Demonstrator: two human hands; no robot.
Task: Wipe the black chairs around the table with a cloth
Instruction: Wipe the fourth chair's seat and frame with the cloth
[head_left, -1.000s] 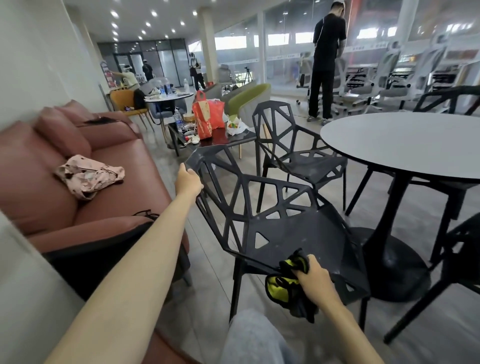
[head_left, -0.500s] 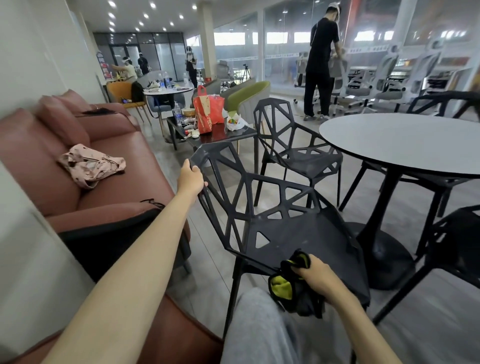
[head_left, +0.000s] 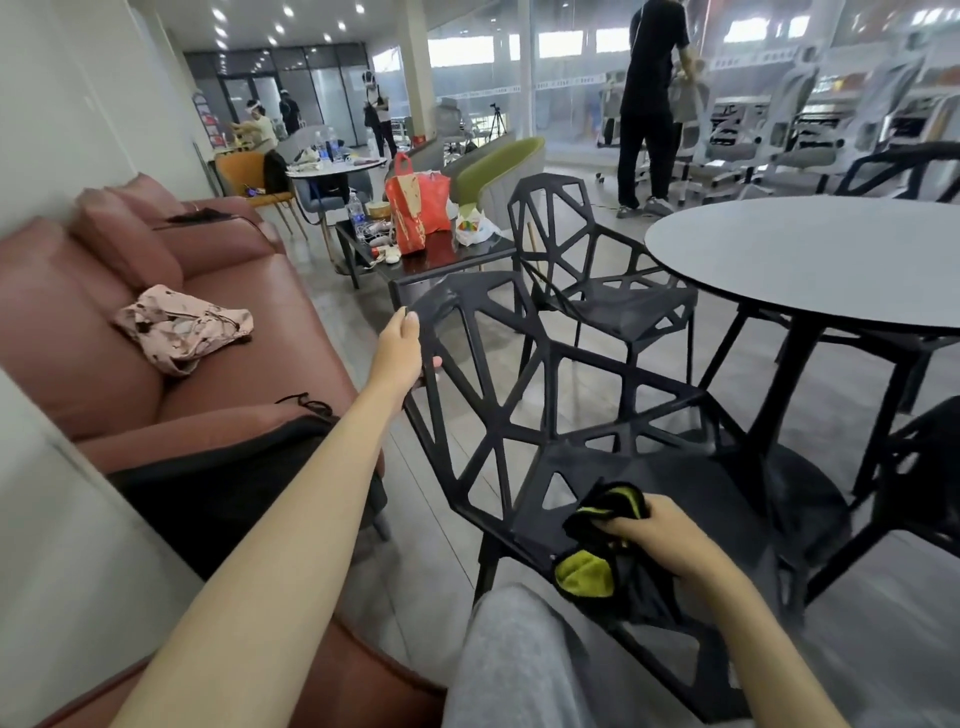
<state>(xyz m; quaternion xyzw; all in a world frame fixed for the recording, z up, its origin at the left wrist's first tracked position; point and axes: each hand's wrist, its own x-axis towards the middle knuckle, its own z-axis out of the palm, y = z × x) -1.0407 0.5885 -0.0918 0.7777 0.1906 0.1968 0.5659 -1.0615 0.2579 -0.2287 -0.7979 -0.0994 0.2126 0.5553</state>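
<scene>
Our left hand (head_left: 400, 353), centre-left of frame, sits on the back edge of the nearest black chair (head_left: 566, 415): fingers look mostly straight along the frame, thumb hooked round the lower bar, so we read it as a light grip on the backrest. Our right hand (head_left: 660, 535), lower right, is curled tight round the cloth (head_left: 602, 551), black with a yellow-green lining, bunched and pressed on the front of that chair's seat; part of the cloth hangs over the seat edge. A grey-trousered knee (head_left: 519, 660) fills bottom centre, right against the chair front. A second black chair (head_left: 597, 280) stands just behind, mid-frame, tucked near the round grey table (head_left: 810, 260) at right; more black chair parts show at the right edge, details cut off. Left side: a red-brown sofa (head_left: 104, 332) with a pink bundle (head_left: 182, 325) on the seat cushion. Upper centre: a low dark table (head_left: 441, 260) with a red bag (head_left: 415, 208) and small clutter we can't identify. Upper right: a person in black (head_left: 649, 104) standing by white office chairs. Floor is grey tile.
</scene>
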